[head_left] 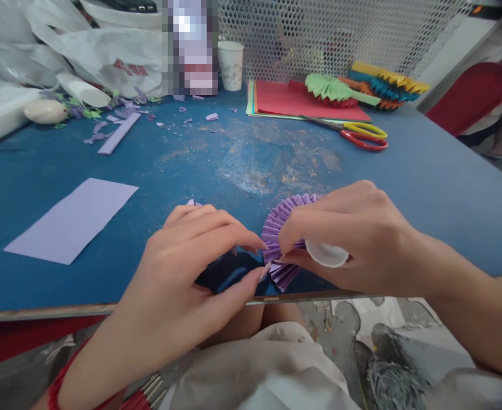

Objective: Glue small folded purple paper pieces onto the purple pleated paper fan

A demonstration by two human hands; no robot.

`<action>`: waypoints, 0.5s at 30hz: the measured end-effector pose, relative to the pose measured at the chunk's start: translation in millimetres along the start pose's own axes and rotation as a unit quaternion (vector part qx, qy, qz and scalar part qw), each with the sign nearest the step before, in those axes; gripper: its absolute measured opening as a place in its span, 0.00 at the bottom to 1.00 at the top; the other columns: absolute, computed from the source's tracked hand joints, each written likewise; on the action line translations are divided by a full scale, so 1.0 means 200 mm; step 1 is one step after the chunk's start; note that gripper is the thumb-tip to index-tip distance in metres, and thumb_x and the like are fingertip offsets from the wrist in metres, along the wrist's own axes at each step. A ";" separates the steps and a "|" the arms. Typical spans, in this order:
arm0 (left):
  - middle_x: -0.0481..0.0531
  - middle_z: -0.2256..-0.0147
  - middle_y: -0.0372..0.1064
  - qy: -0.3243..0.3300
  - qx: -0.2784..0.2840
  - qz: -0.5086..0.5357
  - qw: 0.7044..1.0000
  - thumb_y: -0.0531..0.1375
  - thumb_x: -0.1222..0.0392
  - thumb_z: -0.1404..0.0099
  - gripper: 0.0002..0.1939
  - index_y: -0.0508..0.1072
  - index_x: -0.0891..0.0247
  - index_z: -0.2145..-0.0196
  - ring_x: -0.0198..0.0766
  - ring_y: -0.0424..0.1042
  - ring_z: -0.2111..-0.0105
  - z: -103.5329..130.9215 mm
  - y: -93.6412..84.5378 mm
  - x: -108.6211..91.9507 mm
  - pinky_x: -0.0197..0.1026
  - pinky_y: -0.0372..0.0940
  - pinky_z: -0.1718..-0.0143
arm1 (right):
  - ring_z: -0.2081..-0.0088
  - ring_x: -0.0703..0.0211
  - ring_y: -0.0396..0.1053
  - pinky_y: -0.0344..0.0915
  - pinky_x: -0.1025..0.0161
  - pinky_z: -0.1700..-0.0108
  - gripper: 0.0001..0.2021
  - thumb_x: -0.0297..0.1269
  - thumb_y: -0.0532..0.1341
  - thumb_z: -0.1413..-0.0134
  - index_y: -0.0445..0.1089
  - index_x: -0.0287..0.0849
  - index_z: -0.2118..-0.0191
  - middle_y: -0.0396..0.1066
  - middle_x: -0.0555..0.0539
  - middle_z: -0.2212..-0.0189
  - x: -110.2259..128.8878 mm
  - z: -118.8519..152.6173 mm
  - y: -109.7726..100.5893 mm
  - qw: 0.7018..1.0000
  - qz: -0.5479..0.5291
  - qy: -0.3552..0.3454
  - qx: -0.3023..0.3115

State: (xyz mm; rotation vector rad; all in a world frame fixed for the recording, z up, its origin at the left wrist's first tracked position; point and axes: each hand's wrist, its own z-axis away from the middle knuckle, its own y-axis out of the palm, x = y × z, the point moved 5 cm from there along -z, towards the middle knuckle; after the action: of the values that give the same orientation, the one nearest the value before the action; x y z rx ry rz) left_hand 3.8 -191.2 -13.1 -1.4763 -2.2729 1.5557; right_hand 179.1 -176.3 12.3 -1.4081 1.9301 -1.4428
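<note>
A pleated purple paper fan [276, 225] lies at the front edge of the blue table, its folds spread in a curve. My right hand [353, 233] pinches the fan near its inner folds, and a white round object [327, 254] sits within that same hand. From the left, the thumb and forefinger of my left hand [199, 256] close on the fan's left edge. A bit of purple paper [191, 202] shows behind my left hand; the rest of it is hidden. To the left lies a flat purple sheet [73, 219].
Scissors [362, 135] lie at the back right, by stacked coloured paper [310, 102] and a green fan [330, 88]. A paper cup [231, 65], a folded purple strip [119, 134], scraps and plastic bags [105, 60] are at the back.
</note>
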 end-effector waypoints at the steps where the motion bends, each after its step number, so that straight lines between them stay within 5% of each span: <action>1: 0.41 0.65 0.77 -0.005 -0.004 -0.002 1.000 0.62 0.53 0.31 0.03 0.76 0.50 0.62 0.40 0.73 0.64 0.00 0.00 0.00 0.54 0.65 0.55 | 0.77 0.70 0.65 0.56 0.69 0.72 0.09 0.21 0.59 0.46 0.72 0.42 0.68 0.74 0.57 0.75 0.00 0.00 0.00 1.000 0.001 0.002 0.000; 5: 0.39 0.66 0.76 -0.026 0.000 0.004 1.000 0.61 0.49 0.31 0.07 0.77 0.50 0.63 0.37 0.72 0.65 -0.01 0.02 0.01 0.52 0.64 0.58 | 0.77 0.70 0.63 0.56 0.68 0.73 0.10 0.20 0.58 0.47 0.72 0.42 0.67 0.73 0.58 0.75 0.01 0.00 0.00 1.000 0.016 0.002 -0.003; 15: 0.44 0.63 0.76 0.001 0.018 0.002 1.000 0.62 0.61 0.32 0.03 0.76 0.55 0.62 0.39 0.72 0.64 0.00 0.00 0.00 0.49 0.62 0.59 | 0.69 0.68 0.69 0.60 0.68 0.69 0.11 0.20 0.58 0.45 0.69 0.45 0.63 0.75 0.55 0.68 0.00 0.01 -0.04 0.999 -0.041 0.013 0.013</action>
State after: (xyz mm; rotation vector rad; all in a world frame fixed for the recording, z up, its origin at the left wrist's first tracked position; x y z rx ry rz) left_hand 3.5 -191.5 -14.1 -1.4754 -2.2307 1.5861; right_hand 184.3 -177.3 19.4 -1.4808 1.8822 -1.5244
